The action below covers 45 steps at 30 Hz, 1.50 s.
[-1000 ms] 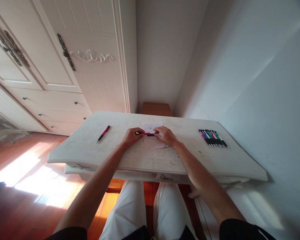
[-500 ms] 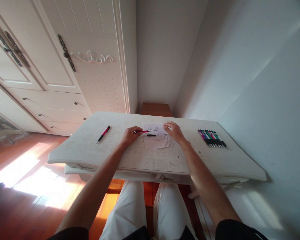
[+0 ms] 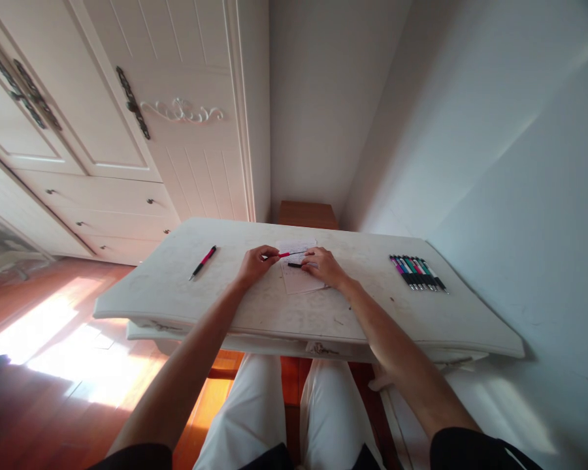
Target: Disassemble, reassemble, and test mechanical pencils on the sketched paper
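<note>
My left hand (image 3: 258,264) pinches the red barrel of a taken-apart pen (image 3: 284,254). A thin dark refill (image 3: 296,252) sticks out of the barrel toward the right. My right hand (image 3: 325,266) has its fingers closed at the refill's free tip; anything small between them is hidden. Just below, a short black pen part (image 3: 294,264) lies on the paper, close under the right fingers. The written-on paper (image 3: 298,282) rests on the table, partly covered by my right hand.
On the white table (image 3: 264,313), a red and black pen (image 3: 203,263) lies to the left. Several pens (image 3: 416,273) in mixed colours lie in a row at the right. A wall (image 3: 529,248) borders the table's right side; a white cabinet (image 3: 196,170) stands behind at left.
My right hand has moved left and slightly nearer, from the paper's right edge to the refill's tip. My left hand has stayed nearly still with the red barrel.
</note>
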### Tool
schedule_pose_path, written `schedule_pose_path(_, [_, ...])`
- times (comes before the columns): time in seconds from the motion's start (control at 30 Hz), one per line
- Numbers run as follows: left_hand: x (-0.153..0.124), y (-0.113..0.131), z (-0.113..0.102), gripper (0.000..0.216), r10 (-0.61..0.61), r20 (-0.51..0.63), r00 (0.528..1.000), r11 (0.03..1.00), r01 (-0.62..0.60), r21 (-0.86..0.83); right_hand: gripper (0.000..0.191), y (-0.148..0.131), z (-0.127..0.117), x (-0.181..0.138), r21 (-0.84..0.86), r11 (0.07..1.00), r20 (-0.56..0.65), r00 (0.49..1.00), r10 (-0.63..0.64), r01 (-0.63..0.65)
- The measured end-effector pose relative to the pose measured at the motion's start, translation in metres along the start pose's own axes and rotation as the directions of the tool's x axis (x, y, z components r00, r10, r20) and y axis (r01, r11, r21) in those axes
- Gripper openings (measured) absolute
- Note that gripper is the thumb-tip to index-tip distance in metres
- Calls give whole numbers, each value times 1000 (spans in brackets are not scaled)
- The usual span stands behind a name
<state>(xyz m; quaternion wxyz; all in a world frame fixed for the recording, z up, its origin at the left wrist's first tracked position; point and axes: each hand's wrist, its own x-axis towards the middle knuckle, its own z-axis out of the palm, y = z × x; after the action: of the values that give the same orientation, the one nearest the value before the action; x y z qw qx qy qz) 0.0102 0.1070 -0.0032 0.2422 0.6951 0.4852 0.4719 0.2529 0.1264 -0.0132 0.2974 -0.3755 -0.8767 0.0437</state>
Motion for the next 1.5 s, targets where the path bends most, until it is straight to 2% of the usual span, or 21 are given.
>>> schedule_pose_path(0.17, [1, 0, -1, 20, -21, -13, 1000, 1000, 20, -16, 8, 5, -14, 0, 69, 997, -62, 997, 44, -40])
schedule_pose_path(0.27, [1, 2, -2, 20, -46, -29, 999, 998, 45, -35, 10, 13, -24, -2, 112, 988, -118, 986, 120, -107])
schedule_pose_path(0.4, [1, 5, -3, 22, -66, -39, 997, 997, 64, -33, 12, 18, -32, -3, 270, 938, -208, 938, 275, -216])
schedule_pose_path(0.53, [1, 5, -2, 22, -68, -39, 997, 997, 67, -25, 14, 18, -32, -1, 428, 868, -240, 894, 379, -253])
schedule_pose_path(1.2, [1, 0, -1, 20, -23, 2, 1000, 1000, 23, 0, 21, 23, -23, 0, 562, 789, -176, 896, 409, -250])
schedule_pose_path(1.5, [0, 2, -1, 21, -15, 12, 1000, 1000, 15, 2, 22, 14, -22, 1, 588, 765, -133, 902, 412, -263])
